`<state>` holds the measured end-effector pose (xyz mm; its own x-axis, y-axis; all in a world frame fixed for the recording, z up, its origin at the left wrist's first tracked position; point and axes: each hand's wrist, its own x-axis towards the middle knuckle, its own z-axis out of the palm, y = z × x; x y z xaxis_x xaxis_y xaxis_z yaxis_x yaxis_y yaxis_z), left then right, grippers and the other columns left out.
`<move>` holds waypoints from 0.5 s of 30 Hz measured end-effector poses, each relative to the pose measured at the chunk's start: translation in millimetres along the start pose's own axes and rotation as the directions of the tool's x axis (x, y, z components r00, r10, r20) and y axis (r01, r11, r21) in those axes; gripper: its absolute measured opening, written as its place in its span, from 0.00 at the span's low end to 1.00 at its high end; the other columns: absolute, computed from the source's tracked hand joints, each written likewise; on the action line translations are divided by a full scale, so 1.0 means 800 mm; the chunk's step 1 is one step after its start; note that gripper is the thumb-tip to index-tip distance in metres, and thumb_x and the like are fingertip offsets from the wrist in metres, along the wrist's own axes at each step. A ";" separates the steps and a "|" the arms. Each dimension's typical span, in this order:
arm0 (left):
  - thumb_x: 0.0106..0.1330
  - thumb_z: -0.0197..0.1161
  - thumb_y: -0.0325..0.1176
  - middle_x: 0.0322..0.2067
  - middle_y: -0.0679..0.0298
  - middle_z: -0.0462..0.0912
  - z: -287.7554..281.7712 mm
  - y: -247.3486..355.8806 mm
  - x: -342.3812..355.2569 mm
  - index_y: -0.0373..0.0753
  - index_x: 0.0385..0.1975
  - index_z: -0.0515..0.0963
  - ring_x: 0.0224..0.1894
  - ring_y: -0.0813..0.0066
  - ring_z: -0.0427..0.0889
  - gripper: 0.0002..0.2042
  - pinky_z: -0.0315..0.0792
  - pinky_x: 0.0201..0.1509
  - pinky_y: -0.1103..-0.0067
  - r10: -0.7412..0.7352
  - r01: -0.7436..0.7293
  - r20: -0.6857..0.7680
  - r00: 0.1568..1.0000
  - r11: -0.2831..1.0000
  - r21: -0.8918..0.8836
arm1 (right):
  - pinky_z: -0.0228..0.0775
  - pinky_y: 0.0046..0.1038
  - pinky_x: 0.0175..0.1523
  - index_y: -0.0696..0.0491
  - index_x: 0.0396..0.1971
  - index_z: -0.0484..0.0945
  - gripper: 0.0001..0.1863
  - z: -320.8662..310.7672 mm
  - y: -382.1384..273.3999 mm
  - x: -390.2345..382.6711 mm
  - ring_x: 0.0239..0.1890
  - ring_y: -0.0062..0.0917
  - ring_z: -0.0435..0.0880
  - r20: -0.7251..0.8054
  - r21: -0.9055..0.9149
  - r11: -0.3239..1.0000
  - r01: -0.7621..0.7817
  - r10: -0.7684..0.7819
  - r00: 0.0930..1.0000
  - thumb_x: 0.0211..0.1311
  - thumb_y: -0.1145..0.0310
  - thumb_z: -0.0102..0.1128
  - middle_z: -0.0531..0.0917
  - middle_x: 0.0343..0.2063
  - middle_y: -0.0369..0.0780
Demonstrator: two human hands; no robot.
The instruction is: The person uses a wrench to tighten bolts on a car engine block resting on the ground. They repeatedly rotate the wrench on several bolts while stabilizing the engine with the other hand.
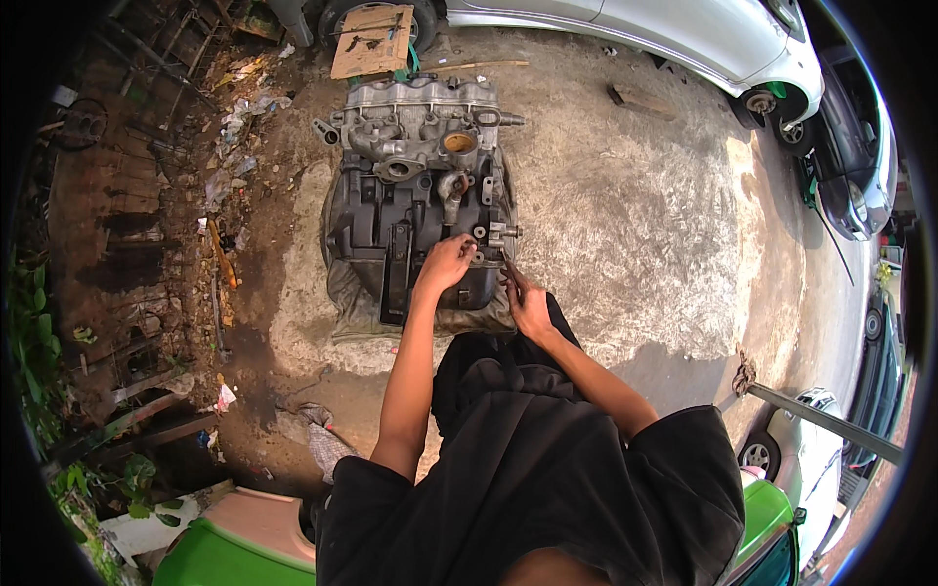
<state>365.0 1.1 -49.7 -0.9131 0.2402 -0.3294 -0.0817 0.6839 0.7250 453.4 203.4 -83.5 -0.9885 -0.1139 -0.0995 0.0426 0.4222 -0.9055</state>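
Note:
A car engine lies on the ground, with a grey cast-metal manifold (396, 146) across its far part and a black block (366, 220) nearer to me. My left hand (449, 262) rests over the block's right half, its fingers bent together beside a small metal bracket with round holes (480, 233). What those fingertips hold, if anything, is hidden. At the block's near right edge is my right hand (530, 305), fingers pinched by a dark, thin part too small to name. A silvery fitting (503, 234) sticks out to the right between the hands. A pipe elbow (452, 188) rises just beyond my left hand.
Under the engine is a dark crumpled sheet (352, 317). Cardboard (373, 41) with small parts leans on a wheel at the far side. A silver car (664, 34) stands far right. Litter (234, 127) and scrap line the left. A wood block (642, 101) lies on the concrete.

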 end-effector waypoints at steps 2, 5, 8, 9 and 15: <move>0.72 0.56 0.38 0.42 0.49 0.84 0.000 0.000 0.000 0.35 0.48 0.77 0.47 0.49 0.82 0.14 0.75 0.51 0.61 -0.015 0.015 0.006 1.000 1.000 -0.002 | 0.74 0.39 0.55 0.61 0.62 0.69 0.22 0.001 0.002 0.002 0.51 0.48 0.82 0.004 0.010 1.000 0.017 -0.017 1.000 0.70 0.73 0.50 0.81 0.48 0.57; 0.73 0.55 0.39 0.43 0.49 0.84 -0.001 -0.001 0.001 0.35 0.49 0.77 0.48 0.48 0.82 0.15 0.74 0.51 0.62 -0.024 0.024 0.025 0.999 1.000 -0.007 | 0.74 0.41 0.54 0.62 0.61 0.69 0.22 0.005 0.003 0.005 0.50 0.49 0.82 0.001 -0.055 0.998 0.039 -0.039 0.999 0.70 0.73 0.50 0.81 0.47 0.58; 0.74 0.54 0.40 0.44 0.48 0.84 -0.001 0.000 0.003 0.35 0.50 0.76 0.49 0.48 0.82 0.15 0.74 0.51 0.62 -0.034 0.034 0.047 0.998 0.999 0.005 | 0.75 0.42 0.52 0.63 0.61 0.69 0.21 0.008 0.000 0.004 0.49 0.51 0.82 -0.011 0.045 0.999 0.017 -0.016 1.000 0.70 0.73 0.50 0.81 0.46 0.60; 0.74 0.54 0.40 0.44 0.48 0.84 -0.002 0.000 0.004 0.35 0.50 0.76 0.49 0.48 0.82 0.15 0.74 0.51 0.62 -0.041 0.040 0.054 0.998 0.999 0.013 | 0.75 0.43 0.51 0.64 0.60 0.69 0.21 0.008 -0.002 0.004 0.47 0.52 0.82 -0.021 -0.002 1.000 0.025 -0.025 0.999 0.69 0.73 0.51 0.81 0.44 0.60; 0.72 0.56 0.39 0.41 0.50 0.85 0.000 -0.003 0.002 0.35 0.49 0.77 0.47 0.49 0.83 0.15 0.75 0.50 0.61 0.009 -0.009 0.006 1.000 1.000 0.010 | 0.75 0.46 0.39 0.65 0.52 0.73 0.17 -0.006 -0.021 0.041 0.34 0.56 0.82 0.007 -0.223 0.966 0.134 -0.136 0.991 0.67 0.72 0.54 0.81 0.30 0.60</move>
<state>363.9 0.2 -51.9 -0.9114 0.2503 -0.3267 -0.0695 0.6888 0.7216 419.3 196.8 -69.9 -0.9841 -0.1764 0.0221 -0.1241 0.5925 -0.7960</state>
